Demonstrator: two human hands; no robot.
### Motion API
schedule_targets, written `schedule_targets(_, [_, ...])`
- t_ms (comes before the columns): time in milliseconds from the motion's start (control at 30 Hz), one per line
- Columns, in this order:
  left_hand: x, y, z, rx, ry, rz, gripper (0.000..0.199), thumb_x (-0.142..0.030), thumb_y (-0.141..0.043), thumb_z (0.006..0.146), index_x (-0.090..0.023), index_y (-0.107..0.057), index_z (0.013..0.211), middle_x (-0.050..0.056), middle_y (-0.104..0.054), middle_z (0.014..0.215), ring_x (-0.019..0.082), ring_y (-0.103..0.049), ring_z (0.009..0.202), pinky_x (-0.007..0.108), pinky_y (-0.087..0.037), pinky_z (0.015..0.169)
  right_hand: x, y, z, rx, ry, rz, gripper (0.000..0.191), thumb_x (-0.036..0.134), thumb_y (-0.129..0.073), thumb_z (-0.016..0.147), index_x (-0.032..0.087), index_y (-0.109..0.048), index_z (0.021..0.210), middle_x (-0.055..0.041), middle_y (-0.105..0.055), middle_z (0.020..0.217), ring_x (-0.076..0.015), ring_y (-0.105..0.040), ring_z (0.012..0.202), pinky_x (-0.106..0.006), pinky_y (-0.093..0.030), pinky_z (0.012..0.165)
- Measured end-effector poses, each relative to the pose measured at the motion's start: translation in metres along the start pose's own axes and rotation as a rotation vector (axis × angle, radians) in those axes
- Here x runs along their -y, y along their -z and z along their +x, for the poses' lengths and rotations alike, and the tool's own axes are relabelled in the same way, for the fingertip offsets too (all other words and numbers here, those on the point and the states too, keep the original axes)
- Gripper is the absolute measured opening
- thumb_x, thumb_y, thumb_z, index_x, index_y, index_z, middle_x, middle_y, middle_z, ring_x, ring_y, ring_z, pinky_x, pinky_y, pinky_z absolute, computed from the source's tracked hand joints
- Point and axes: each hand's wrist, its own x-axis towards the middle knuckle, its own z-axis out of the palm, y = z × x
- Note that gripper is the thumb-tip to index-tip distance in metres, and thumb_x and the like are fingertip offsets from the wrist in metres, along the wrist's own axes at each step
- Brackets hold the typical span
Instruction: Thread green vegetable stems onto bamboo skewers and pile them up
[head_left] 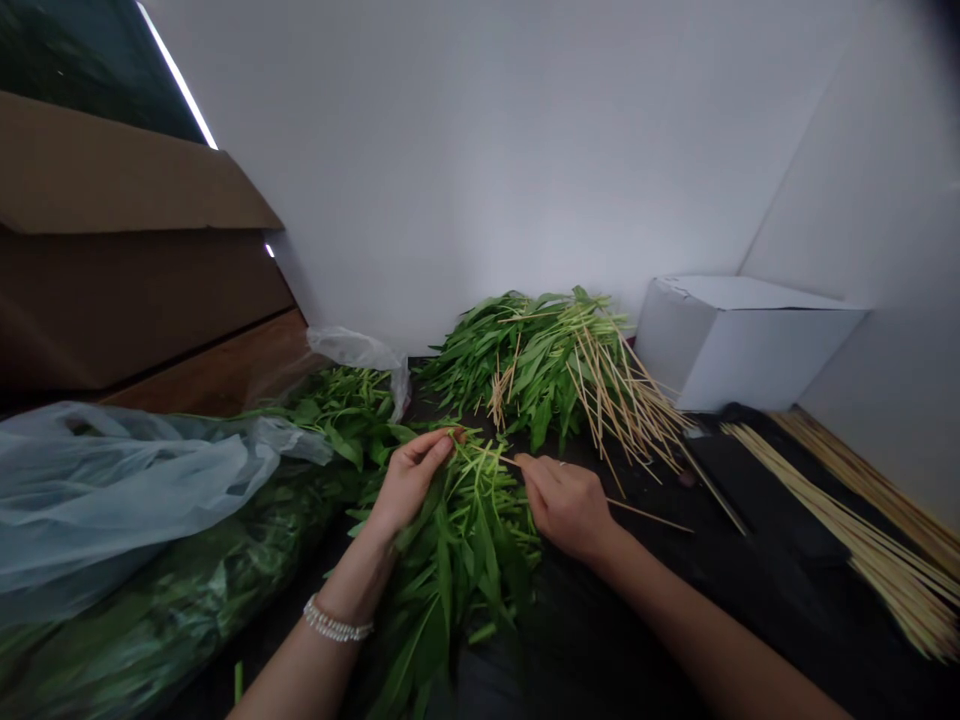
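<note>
Leafy green stems (they look like water spinach) (472, 550) lie in a bunch with their pale cut ends toward the wall. Over those ends, my left hand (411, 480) is closed in a pinch on a green stem. My right hand (568, 503) is wrapped round a thin wooden skewer (651, 515). The skewer's far end sticks out behind the fist, while its front part points left among the stems near my left fingertips. Whether the tip has gone into a stem is too small to tell.
Beyond my hands lies a pile of greens (517, 350) with many skewers (622, 390) through or among it. Loose skewers (870, 530) lie at right, near a white box (757, 340). Plastic bags of greens (150, 500) and a cardboard box (135, 280) fill the left.
</note>
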Motion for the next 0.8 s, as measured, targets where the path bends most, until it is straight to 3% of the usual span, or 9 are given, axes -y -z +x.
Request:
schedule_targets(300, [-0.0025, -0.0087, -0.0076, -0.007, 0.137, -0.127, 0.033, -0.031, -0.088, 0.058, -0.015, -0.076, 0.084, 0.004, -0.077, 0.076, 0.011, -0.068, 0.063, 0.019, -0.053, 0.063, 0.001, 0.0019, -0.0001, 0.019, 0.021, -0.01, 0.031, 0.013, -0.039, 0.094, 0.01, -0.062, 0.115, -0.0028, -0.062, 0.072, -0.0121, -0.055, 0.061, -0.026, -0.037, 0.059])
schedule_targets(800, [-0.0002, -0.0074, -0.0071, 0.005, 0.162, -0.105, 0.031, -0.031, -0.088, 0.058, -0.015, -0.076, 0.082, 0.004, -0.077, 0.077, 0.01, -0.067, 0.063, 0.019, -0.052, 0.065, 0.001, -0.0009, -0.0013, 0.039, 0.017, -0.028, 0.033, 0.013, -0.038, 0.094, 0.01, -0.062, 0.116, -0.0032, -0.063, 0.073, -0.0118, -0.055, 0.061, -0.026, -0.037, 0.058])
